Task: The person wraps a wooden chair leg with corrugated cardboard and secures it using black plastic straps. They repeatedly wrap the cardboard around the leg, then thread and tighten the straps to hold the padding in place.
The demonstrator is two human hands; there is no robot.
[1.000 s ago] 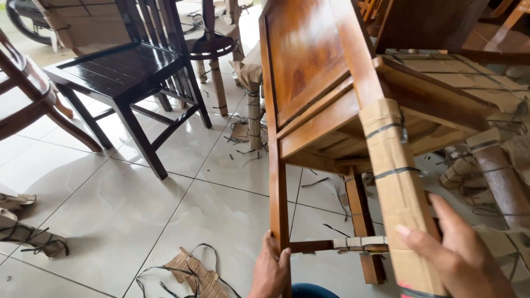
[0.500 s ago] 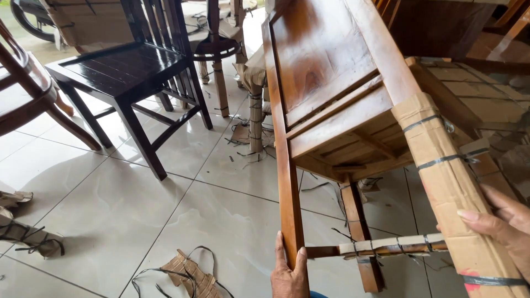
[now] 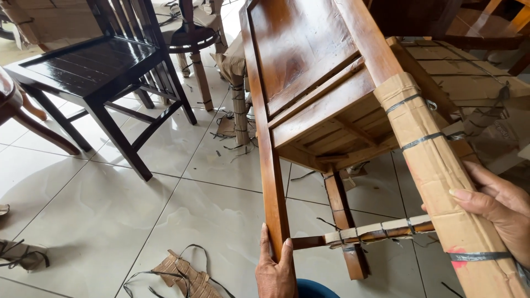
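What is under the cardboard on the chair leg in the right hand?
The cardboard wrap, bound by dark straps, covers the leg. Bare brown wood shows only above it; the leg underneath is hidden.

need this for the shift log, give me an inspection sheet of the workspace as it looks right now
surface: glossy pale tiled floor, wet-looking sheen
job's things: brown wooden chair tipped over; one leg bare, cardboard-wrapped leg strapped with dark bands; wrapped rung between them
clutter: cardboard scrap with loose straps; more scraps beneath the chair
grippers: left hand grips the bare leg's end; right hand holds the wrapped leg
cables: nothing seen
surroundings: dark slatted chair; further wrapped furniture behind
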